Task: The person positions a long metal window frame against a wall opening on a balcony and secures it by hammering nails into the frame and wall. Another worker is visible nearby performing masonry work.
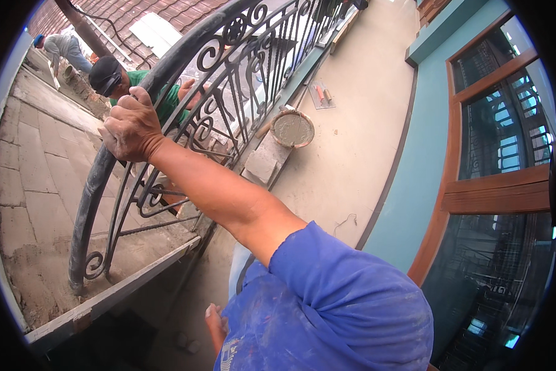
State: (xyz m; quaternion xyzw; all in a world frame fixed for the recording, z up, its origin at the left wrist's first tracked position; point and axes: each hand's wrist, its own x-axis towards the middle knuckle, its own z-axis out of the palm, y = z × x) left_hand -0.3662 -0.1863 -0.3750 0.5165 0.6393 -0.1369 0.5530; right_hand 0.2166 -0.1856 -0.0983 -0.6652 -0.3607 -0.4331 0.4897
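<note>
My right hand (132,127) is wrapped round the dark metal handrail (92,191) of a scrollwork railing, with my blue-sleeved arm stretched out across the view. Beside my torso, low in the view, my left hand (216,323) shows only in part; its fingers are mostly hidden by the blue shirt. Just past the rail crouches a person (106,75) in a black cap and green top. That person's hand (188,93) shows behind the bars, close to the scrollwork.
A round tub of wet grey mortar (293,130) stands by the railing's foot, next to grey blocks (262,164). Farther along lies a plastering trowel (323,97). Wood-framed windows (500,191) line the right wall. Another person (67,49) bends over at far left, near roof tiles (117,25).
</note>
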